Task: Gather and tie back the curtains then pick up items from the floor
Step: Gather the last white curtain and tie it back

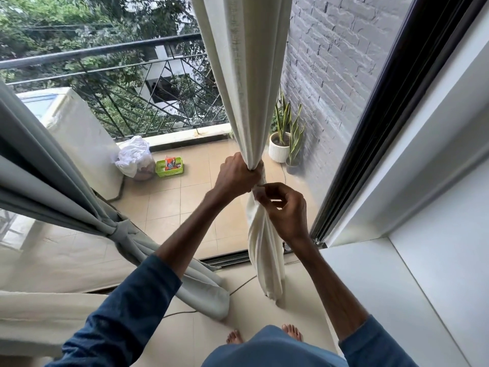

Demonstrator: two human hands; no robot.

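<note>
The cream fabric curtain (246, 75), bunched beside the dark door frame (377, 123), is clenched in the left hand (236, 176) while the right hand (284, 207) pinches its cloth just below, so with the grey curtain (53, 181) already knotted, this tie and the floor pick-up seem left.

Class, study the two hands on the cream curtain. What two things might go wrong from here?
1. Only the left hand grips the gathered cream curtain; if it slackens while the right hand pinches the fabric just below, the folds may spread out.
2. A cable lies on the floor near the curtain's hem and the bare feet; a step back might catch it.
</note>
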